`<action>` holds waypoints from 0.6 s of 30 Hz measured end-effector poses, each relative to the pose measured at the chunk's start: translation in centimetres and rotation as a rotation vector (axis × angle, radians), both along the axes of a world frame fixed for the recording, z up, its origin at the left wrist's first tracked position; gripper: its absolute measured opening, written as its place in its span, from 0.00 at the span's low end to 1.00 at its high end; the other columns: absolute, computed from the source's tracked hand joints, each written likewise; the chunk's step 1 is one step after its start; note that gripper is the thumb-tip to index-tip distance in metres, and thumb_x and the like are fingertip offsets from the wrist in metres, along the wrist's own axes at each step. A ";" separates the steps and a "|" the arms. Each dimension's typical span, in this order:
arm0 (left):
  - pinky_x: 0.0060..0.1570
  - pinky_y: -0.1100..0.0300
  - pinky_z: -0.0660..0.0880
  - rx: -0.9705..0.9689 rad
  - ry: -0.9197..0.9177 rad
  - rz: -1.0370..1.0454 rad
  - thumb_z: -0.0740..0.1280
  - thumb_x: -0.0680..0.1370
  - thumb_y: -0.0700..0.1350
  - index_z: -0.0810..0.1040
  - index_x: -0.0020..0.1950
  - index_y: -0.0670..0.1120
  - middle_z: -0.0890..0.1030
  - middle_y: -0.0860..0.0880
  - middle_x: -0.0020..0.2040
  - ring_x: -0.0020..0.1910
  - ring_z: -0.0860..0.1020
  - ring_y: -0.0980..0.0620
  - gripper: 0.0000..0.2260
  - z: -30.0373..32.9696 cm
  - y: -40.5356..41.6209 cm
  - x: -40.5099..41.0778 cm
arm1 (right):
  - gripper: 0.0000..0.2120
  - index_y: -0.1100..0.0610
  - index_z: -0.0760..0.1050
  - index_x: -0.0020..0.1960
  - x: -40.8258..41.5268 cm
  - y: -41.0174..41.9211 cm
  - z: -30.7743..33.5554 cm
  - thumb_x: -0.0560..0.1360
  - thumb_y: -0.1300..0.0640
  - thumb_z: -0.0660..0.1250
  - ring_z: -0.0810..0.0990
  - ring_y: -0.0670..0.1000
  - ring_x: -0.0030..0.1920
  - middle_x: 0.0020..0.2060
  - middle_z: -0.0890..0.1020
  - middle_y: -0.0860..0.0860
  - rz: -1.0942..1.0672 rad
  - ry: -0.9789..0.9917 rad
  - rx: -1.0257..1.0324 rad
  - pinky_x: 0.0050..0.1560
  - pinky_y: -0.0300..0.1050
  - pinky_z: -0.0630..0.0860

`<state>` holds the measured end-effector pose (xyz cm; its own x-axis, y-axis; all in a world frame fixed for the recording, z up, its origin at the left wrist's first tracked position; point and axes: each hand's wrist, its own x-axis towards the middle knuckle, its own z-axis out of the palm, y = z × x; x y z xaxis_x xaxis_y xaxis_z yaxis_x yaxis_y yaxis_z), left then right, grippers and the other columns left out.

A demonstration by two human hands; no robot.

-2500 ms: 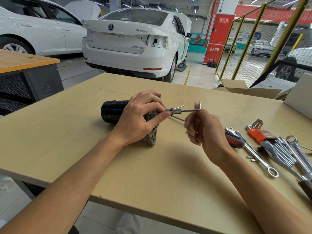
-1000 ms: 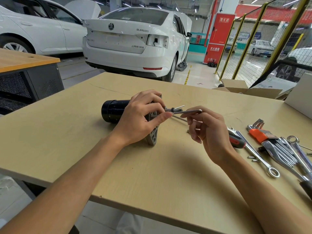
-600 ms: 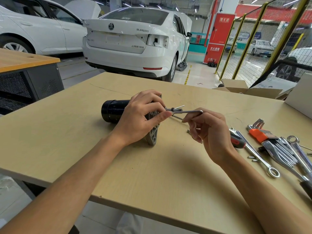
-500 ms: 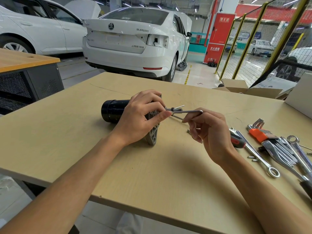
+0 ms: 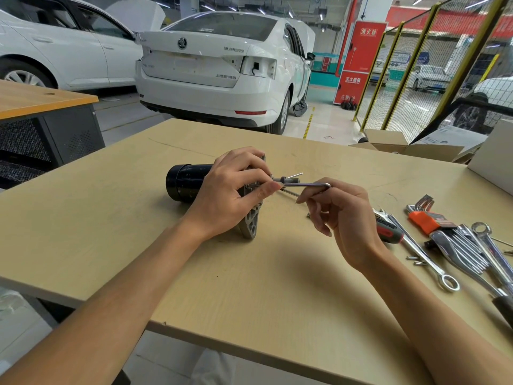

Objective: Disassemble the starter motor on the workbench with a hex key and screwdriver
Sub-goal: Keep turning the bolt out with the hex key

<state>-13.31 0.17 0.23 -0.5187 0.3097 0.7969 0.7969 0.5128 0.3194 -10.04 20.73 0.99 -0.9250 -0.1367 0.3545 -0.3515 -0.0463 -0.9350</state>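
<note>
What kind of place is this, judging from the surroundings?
Most likely a car repair or training workshop: white cars parked indoors, a workbench carrying wrenches, and a starter motor under disassembly.
</note>
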 end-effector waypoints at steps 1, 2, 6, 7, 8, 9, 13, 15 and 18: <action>0.63 0.41 0.69 0.001 0.004 0.000 0.66 0.78 0.52 0.85 0.45 0.42 0.82 0.48 0.49 0.63 0.75 0.49 0.15 0.0 0.0 0.0 | 0.17 0.58 0.83 0.36 0.0 0.0 0.0 0.70 0.68 0.57 0.67 0.49 0.22 0.25 0.72 0.52 -0.018 -0.002 0.001 0.23 0.38 0.61; 0.63 0.40 0.69 0.002 0.006 -0.001 0.66 0.78 0.52 0.85 0.45 0.42 0.82 0.48 0.49 0.63 0.75 0.49 0.15 0.0 0.0 0.0 | 0.18 0.58 0.84 0.38 0.0 -0.1 -0.1 0.73 0.69 0.57 0.67 0.49 0.22 0.26 0.73 0.52 -0.051 -0.007 -0.001 0.23 0.38 0.61; 0.63 0.40 0.69 0.002 0.008 0.000 0.66 0.78 0.52 0.85 0.45 0.42 0.82 0.48 0.49 0.63 0.75 0.49 0.14 -0.1 0.1 0.0 | 0.13 0.57 0.81 0.48 -0.3 -0.3 0.0 0.80 0.65 0.58 0.66 0.48 0.21 0.28 0.75 0.48 -0.221 -0.045 -0.027 0.22 0.36 0.61; 0.63 0.40 0.69 0.004 0.008 0.001 0.66 0.77 0.52 0.85 0.45 0.42 0.82 0.49 0.49 0.63 0.75 0.49 0.14 -0.1 0.1 0.0 | 0.12 0.57 0.80 0.48 -0.3 -0.2 0.1 0.81 0.62 0.58 0.66 0.48 0.21 0.29 0.75 0.47 -0.234 -0.061 -0.046 0.21 0.36 0.62; 0.63 0.40 0.69 0.004 0.009 0.003 0.67 0.77 0.52 0.85 0.45 0.42 0.82 0.49 0.48 0.63 0.75 0.49 0.14 -0.1 0.1 0.0 | 0.12 0.57 0.80 0.46 -0.3 -0.2 0.2 0.82 0.60 0.58 0.66 0.48 0.22 0.28 0.74 0.47 -0.227 -0.077 -0.072 0.21 0.36 0.62; 0.63 0.40 0.69 0.002 0.008 0.003 0.67 0.77 0.52 0.84 0.44 0.42 0.82 0.49 0.48 0.63 0.75 0.49 0.14 0.0 0.1 0.0 | 0.14 0.57 0.79 0.44 -0.3 -0.2 0.2 0.83 0.57 0.58 0.66 0.48 0.22 0.28 0.74 0.49 -0.204 -0.089 -0.092 0.22 0.36 0.62; 0.63 0.40 0.69 -0.008 0.008 0.009 0.67 0.77 0.53 0.84 0.44 0.43 0.82 0.49 0.49 0.63 0.75 0.49 0.14 0.0 0.0 0.0 | 0.27 0.53 0.78 0.30 0.2 -0.4 0.5 0.84 0.49 0.54 0.65 0.49 0.23 0.23 0.71 0.52 -0.069 -0.108 -0.077 0.23 0.39 0.61; 0.64 0.40 0.69 -0.012 0.005 0.010 0.67 0.77 0.53 0.84 0.45 0.43 0.82 0.49 0.49 0.64 0.75 0.49 0.14 0.0 -0.1 0.0 | 0.27 0.52 0.76 0.28 0.3 -0.5 0.6 0.82 0.47 0.54 0.65 0.49 0.22 0.23 0.69 0.52 -0.005 -0.102 -0.076 0.24 0.39 0.61; 0.64 0.40 0.69 -0.021 -0.002 0.011 0.67 0.77 0.53 0.84 0.46 0.43 0.82 0.50 0.49 0.64 0.74 0.49 0.14 -0.1 -0.1 0.0 | 0.22 0.54 0.76 0.28 0.4 -0.5 0.6 0.76 0.47 0.56 0.64 0.49 0.22 0.22 0.68 0.52 0.034 -0.093 -0.084 0.24 0.38 0.61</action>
<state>-13.35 0.06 0.16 -0.5236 0.3206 0.7894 0.7907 0.5278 0.3101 -9.68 20.19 1.64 -0.9496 -0.1421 0.2792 -0.2606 -0.1366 -0.9557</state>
